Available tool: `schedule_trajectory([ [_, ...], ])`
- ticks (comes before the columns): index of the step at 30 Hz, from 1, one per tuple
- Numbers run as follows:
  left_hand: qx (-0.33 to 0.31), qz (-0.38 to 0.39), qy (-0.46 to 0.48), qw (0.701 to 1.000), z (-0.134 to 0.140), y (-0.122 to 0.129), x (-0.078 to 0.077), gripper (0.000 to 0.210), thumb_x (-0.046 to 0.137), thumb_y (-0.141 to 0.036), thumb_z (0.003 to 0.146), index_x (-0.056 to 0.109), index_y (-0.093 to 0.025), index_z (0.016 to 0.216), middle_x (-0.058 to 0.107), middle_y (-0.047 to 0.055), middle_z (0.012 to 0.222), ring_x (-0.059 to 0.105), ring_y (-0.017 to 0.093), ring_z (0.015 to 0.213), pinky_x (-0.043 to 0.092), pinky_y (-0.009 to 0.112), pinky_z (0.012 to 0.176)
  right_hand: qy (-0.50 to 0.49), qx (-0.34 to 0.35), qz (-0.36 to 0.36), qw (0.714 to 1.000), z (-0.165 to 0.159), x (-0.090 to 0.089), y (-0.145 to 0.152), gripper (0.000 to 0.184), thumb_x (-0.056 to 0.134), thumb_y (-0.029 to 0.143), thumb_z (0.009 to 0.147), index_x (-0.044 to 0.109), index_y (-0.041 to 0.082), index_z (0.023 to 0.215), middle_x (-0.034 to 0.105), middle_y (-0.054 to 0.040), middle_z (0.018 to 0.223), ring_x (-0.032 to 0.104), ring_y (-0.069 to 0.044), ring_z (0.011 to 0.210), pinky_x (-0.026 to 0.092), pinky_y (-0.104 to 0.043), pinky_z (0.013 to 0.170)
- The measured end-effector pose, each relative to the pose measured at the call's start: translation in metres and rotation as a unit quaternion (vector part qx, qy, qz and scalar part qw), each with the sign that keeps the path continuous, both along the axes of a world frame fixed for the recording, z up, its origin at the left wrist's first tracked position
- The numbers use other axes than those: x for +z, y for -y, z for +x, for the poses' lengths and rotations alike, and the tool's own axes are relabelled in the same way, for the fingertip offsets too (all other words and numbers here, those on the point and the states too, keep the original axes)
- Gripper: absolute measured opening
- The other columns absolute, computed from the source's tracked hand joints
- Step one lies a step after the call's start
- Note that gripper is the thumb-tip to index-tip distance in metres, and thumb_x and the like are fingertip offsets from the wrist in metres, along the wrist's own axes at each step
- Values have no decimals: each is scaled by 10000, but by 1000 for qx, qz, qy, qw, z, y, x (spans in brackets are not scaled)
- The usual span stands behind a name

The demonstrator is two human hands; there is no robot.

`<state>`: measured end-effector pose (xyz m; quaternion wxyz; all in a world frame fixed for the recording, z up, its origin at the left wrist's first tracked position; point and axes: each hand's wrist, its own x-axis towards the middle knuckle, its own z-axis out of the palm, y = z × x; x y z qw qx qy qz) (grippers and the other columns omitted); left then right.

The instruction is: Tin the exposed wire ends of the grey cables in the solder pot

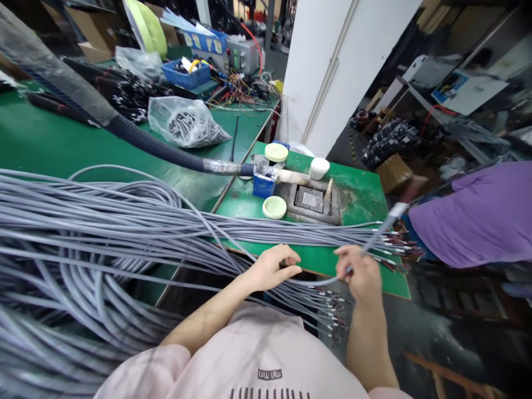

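Note:
My right hand [361, 272] is closed round a single grey cable [379, 230] near its end. That end points up and right, with a white band and reddish wires blurred by motion. From my right hand the cable sags left and passes below my left hand [275, 268]. My left hand hovers at the bench's front edge, with thumb and curled fingers apart and nothing seen between them. Just beyond both hands, a bundle of grey cables [291, 230] lies across the green bench, its stripped ends at the right. More cable ends [328, 307] hang below my left hand.
A dark hose [166, 147] reaches over to a blue block [264, 185] beside a grimy metal pot [311, 198]. Small tubs [319, 168] and a pale lid [274, 207] stand around it. Heaped cables [95, 277] fill the left. A person in a purple shirt [477, 216] is at right.

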<state>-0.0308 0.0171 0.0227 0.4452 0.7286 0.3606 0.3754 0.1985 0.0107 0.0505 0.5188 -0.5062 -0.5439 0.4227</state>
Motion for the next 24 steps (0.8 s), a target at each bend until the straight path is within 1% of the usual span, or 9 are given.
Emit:
schedule_trajectory([
  [3, 30, -142, 153, 978, 6, -1, 0, 325, 661, -401, 773, 653, -144, 972, 577, 4, 688, 514, 107, 617, 417, 248, 615, 166, 149, -104, 969, -27, -10, 16, 327, 414, 403, 923, 620, 162, 843, 536, 35, 442, 486, -104, 418, 390, -223, 476],
  [5, 59, -197, 234, 950, 9, -3, 2, 350, 707, -424, 722, 671, -142, 926, 563, -13, 635, 488, 88, 571, 402, 232, 580, 209, 207, -124, 948, -41, -19, 24, 327, 366, 378, 940, 599, 163, 860, 521, 44, 450, 505, -108, 435, 411, -231, 522],
  [7, 100, -221, 285, 927, 9, -5, 4, 317, 738, -423, 685, 675, -144, 822, 567, -19, 614, 470, 70, 540, 393, 216, 550, 230, 244, -134, 933, -49, -26, 31, 310, 352, 363, 946, 583, 168, 876, 519, 50, 461, 515, -108, 446, 409, -231, 540],
  [11, 163, -239, 319, 902, 7, -8, 1, 307, 740, -423, 679, 622, -141, 650, 668, 22, 750, 498, 59, 551, 422, 203, 546, 257, 280, -139, 914, -51, -32, 40, 293, 365, 346, 948, 588, 179, 858, 556, 39, 505, 530, -108, 482, 390, -229, 558],
  [15, 155, -270, 316, 896, 11, -4, -3, 363, 753, -455, 653, 598, -135, 581, 679, 36, 712, 540, 78, 574, 433, 202, 549, 240, 331, -120, 905, -45, -29, 41, 255, 441, 309, 912, 636, 178, 811, 634, 1, 621, 588, -123, 597, 414, -238, 627],
  [17, 136, -286, 308, 897, 16, 0, -4, 377, 764, -463, 637, 594, -132, 571, 652, 23, 645, 518, 73, 541, 410, 198, 522, 209, 323, -108, 917, -42, -27, 39, 203, 507, 304, 868, 658, 177, 818, 664, -19, 698, 602, -136, 651, 427, -243, 640],
  [19, 104, -302, 306, 897, 22, 5, -3, 373, 765, -459, 641, 598, -130, 590, 616, 6, 596, 495, 66, 515, 395, 200, 513, 167, 278, -104, 940, -41, -25, 37, 199, 522, 314, 853, 661, 175, 824, 672, -27, 719, 605, -145, 671, 436, -246, 636],
  [21, 68, -314, 314, 894, 27, 8, -3, 362, 753, -449, 668, 594, -129, 614, 574, -12, 554, 481, 64, 500, 390, 205, 518, 124, 232, -104, 959, -42, -25, 35, 239, 485, 339, 878, 651, 176, 827, 661, -16, 656, 591, -139, 632, 440, -248, 629],
  [24, 37, -321, 326, 888, 31, 9, -3, 329, 717, -430, 724, 605, -126, 666, 544, -26, 520, 464, 59, 474, 386, 211, 519, 64, 206, -104, 971, -45, -29, 33, 309, 438, 398, 909, 642, 172, 856, 611, 9, 535, 522, -115, 502, 419, -244, 561],
])
